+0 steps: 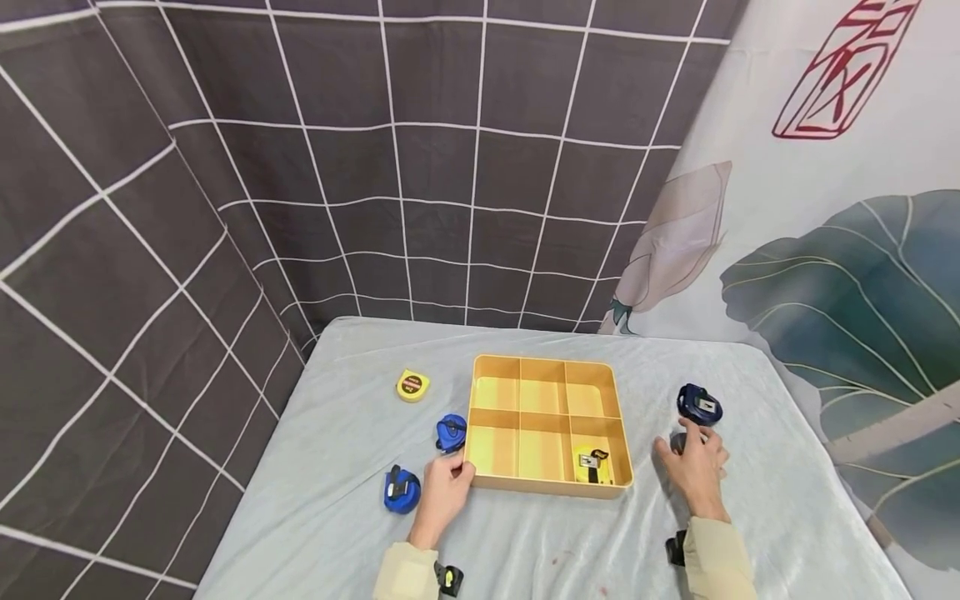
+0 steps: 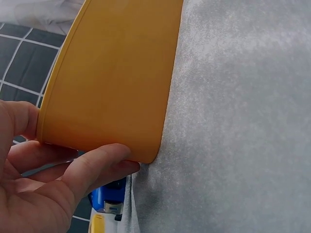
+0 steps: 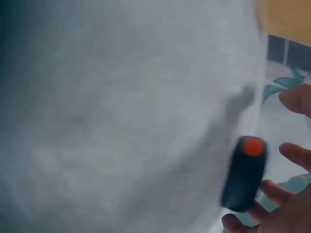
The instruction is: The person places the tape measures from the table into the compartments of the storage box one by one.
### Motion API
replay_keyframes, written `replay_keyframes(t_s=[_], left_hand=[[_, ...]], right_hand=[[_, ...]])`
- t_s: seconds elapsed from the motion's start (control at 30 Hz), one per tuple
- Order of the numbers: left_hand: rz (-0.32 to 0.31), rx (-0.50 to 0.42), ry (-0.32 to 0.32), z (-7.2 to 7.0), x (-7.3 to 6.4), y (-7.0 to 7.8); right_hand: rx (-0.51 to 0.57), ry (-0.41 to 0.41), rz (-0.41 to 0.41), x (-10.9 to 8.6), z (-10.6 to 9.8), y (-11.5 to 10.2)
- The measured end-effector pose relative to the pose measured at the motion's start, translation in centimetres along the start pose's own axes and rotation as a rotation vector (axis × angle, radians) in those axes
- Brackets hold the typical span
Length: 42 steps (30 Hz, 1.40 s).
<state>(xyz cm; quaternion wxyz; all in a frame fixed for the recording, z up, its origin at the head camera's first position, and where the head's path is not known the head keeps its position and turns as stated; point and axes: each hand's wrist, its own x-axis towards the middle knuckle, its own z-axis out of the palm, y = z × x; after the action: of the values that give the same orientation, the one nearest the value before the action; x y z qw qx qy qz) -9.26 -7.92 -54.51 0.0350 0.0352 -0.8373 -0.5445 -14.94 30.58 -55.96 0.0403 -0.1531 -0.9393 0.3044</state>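
A yellow compartment box (image 1: 543, 486) lies on the cloth, and a yellow tape measure (image 1: 593, 463) sits in its front right compartment. At the box's front left corner my left hand (image 1: 444, 490) pinches the wall, thumb by the rim and fingers along the outside, as the left wrist view shows. My right hand (image 1: 696, 473) reaches over the cloth to the right of the box, fingers spread around a dark blue tape measure (image 1: 701, 405). In the right wrist view this dark tape measure (image 3: 244, 174) shows an orange button. A dark patch under the right fingers is unclear.
Left of the box are a blue tape measure (image 1: 451, 432) close to its wall, another blue tape measure (image 1: 402, 490) nearer the front, and a yellow tape measure (image 1: 412, 386) farther back. Pale cloth (image 1: 322, 442) covers the table. Dark gridded curtains (image 1: 435, 167) hang behind it.
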Motion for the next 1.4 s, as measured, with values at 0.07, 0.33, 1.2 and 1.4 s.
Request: replay_keyframes(t_s=[0.07,0.33,1.2,1.4], left_hand=[[0.001,-0.001,-0.006,0.0,0.0,0.0],[0.001,-0.013,0.013,0.0,0.1,0.0],[0.042,-0.001,0.027,0.2,0.1,-0.2],[0.063,-0.008,0.026,0.2,-0.1,-0.4]], right_hand=[[-0.021,-0.028,0.013,0.3,0.3,0.5],[-0.124,-0.123,0.008,1.3,1.1,1.4],[-0.107,-0.042,-0.019,1.3,1.0,1.6],[-0.126,-0.015,-0.056,0.7,1.0,1.2]])
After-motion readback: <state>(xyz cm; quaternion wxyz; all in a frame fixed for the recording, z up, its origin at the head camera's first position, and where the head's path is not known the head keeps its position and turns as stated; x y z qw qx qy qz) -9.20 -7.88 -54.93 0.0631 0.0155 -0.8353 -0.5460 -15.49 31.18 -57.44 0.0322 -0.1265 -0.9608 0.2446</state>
